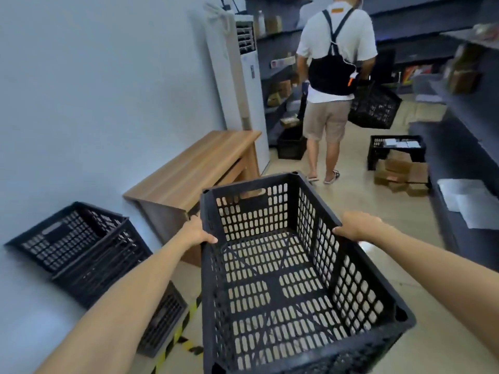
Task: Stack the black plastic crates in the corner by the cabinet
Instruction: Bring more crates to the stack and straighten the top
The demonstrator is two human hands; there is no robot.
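I hold an empty black plastic crate [283, 271] in front of me, above the floor. My left hand [195, 232] grips its left rim and my right hand [356, 225] grips its right rim. A stack of black crates [81, 247] stands against the wall at the lower left, beside the low wooden cabinet [194, 171]. The top crate of that stack is open and empty.
A person [332, 76] walks ahead, carrying a black crate [374, 106]. More black crates sit on the floor near a white air conditioner [240, 76] and by cardboard boxes [399, 174]. Dark shelves [464, 117] line the right. Yellow-black tape [178, 336] marks the floor.
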